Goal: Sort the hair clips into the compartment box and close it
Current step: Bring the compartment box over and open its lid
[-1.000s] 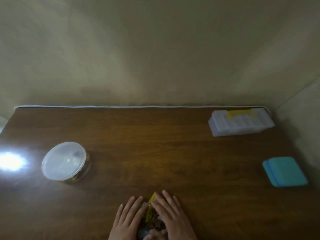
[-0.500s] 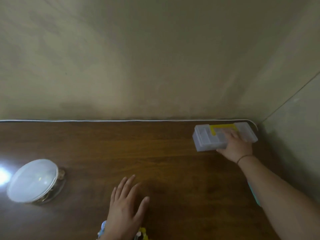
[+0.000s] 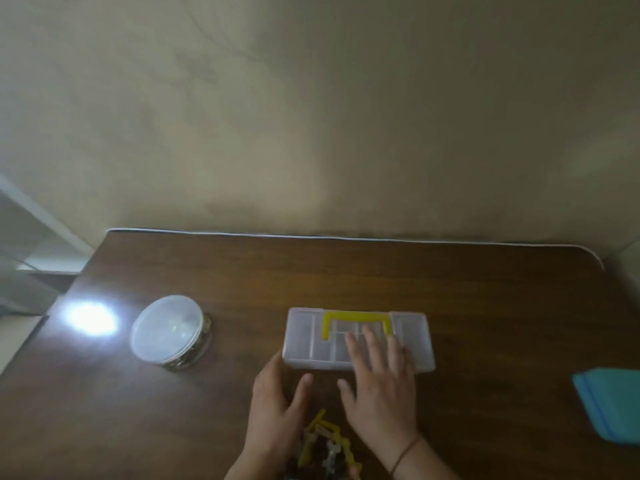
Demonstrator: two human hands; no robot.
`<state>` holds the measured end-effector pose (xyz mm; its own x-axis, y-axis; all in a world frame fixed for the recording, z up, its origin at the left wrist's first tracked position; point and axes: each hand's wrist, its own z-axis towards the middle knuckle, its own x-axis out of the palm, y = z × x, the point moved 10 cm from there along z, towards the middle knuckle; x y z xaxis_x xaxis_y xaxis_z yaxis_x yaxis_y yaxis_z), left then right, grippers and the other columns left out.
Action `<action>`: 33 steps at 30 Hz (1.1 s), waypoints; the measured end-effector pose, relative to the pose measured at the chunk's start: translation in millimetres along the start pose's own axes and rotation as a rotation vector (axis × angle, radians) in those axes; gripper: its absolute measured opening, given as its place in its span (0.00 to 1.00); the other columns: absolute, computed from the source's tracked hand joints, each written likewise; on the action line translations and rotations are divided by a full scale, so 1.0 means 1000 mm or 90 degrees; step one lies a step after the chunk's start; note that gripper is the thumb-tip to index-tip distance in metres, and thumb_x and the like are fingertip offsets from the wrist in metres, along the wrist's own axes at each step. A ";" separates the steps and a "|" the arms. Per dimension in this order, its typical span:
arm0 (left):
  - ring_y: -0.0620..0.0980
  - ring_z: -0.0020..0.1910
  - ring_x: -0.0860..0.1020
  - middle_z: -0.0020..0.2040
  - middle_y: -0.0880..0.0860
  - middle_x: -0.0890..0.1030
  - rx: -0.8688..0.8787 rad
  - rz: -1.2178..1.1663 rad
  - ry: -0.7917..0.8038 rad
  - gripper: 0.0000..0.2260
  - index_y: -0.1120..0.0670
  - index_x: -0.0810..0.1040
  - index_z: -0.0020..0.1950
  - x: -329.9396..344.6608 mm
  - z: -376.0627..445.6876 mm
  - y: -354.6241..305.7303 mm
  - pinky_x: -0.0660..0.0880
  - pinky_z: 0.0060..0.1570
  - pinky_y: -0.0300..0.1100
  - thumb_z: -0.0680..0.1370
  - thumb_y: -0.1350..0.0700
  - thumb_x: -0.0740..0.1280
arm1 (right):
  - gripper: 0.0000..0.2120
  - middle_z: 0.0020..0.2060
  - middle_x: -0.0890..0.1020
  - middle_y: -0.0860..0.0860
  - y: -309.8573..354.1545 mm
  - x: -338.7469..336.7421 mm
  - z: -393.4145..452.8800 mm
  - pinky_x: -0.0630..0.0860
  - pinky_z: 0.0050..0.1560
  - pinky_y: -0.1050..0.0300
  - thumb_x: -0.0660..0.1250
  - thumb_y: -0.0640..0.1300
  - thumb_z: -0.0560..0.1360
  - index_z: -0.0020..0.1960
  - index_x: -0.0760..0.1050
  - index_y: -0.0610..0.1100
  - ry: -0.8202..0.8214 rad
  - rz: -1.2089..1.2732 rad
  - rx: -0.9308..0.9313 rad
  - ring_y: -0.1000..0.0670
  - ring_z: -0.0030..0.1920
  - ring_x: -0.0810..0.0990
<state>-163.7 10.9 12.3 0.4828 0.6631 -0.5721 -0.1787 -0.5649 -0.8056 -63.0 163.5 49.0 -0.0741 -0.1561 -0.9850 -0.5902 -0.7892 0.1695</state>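
A clear plastic compartment box (image 3: 304, 341) with a yellow handle lies shut on the brown table, near the middle. My right hand (image 3: 379, 386) rests flat on its lid, fingers spread. Beside the box's front left corner is my left hand (image 3: 275, 407), fingers apart, empty; its fingertips touch or nearly touch that corner. A pile of hair clips (image 3: 325, 445), yellow and darker ones, lies between my wrists at the near table edge, partly cut off by the frame.
A round clear tub with a white lid (image 3: 166, 329) stands to the left, next to a bright glare spot. A teal flat case (image 3: 609, 403) lies at the right edge. A wall runs along the table's far edge.
My right hand has brought the box from the far right corner to the middle of the table. My left hand has moved up to the box's left corner. The view has shifted.
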 end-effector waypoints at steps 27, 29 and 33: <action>0.61 0.68 0.76 0.69 0.54 0.76 0.228 0.513 0.130 0.45 0.47 0.67 0.74 -0.091 0.026 0.043 0.69 0.67 0.64 0.59 0.41 0.77 | 0.14 0.42 0.81 0.43 0.090 0.084 -0.042 0.70 0.27 0.59 0.63 0.53 0.79 0.54 0.77 0.42 0.246 0.845 0.492 0.49 0.35 0.80; 0.61 0.68 0.75 0.69 0.55 0.77 0.227 0.532 0.118 0.44 0.47 0.67 0.74 -0.091 0.025 0.047 0.69 0.67 0.64 0.60 0.41 0.77 | 0.14 0.39 0.79 0.44 0.089 0.086 -0.045 0.67 0.25 0.61 0.64 0.53 0.79 0.53 0.78 0.42 0.239 0.826 0.494 0.50 0.32 0.79; 0.61 0.78 0.60 0.79 0.56 0.62 0.209 0.577 0.137 0.39 0.45 0.54 0.79 -0.090 0.022 0.045 0.52 0.74 0.64 0.73 0.42 0.68 | 0.14 0.31 0.76 0.48 0.088 0.081 -0.047 0.66 0.24 0.61 0.65 0.53 0.78 0.49 0.80 0.43 0.190 0.804 0.500 0.52 0.28 0.77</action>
<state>-233.4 -63.4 24.0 0.1854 -0.0757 -0.9798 -0.7717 -0.6285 -0.0975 -83.2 53.1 -14.6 -0.7404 -0.6544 -0.1535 -0.5396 0.4424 0.7163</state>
